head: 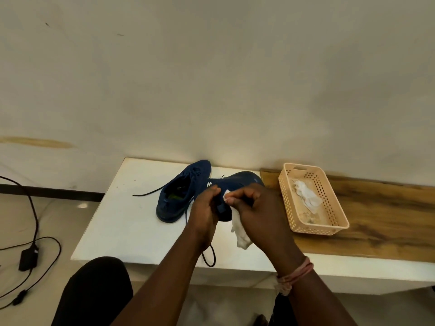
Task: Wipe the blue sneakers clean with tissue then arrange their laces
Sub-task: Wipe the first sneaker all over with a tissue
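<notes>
Two blue sneakers lie on a white bench [117,222]. The left sneaker [181,191] rests on its sole with its opening facing me and a loose dark lace [148,192] trailing left. The right sneaker [240,182] is held at its heel end by my left hand [204,208], fingers curled round it. My right hand [256,208] pinches a white tissue [240,231] against that sneaker's heel; the tissue hangs down below my palm. A lace loop [209,257] dangles over the bench's front edge.
A peach perforated basket [339,208] with crumpled used tissue [306,194] stands on the wooden top [388,220] to the right. A black cable and power adapter [28,257] lie on the floor at left. The wall is close behind the bench.
</notes>
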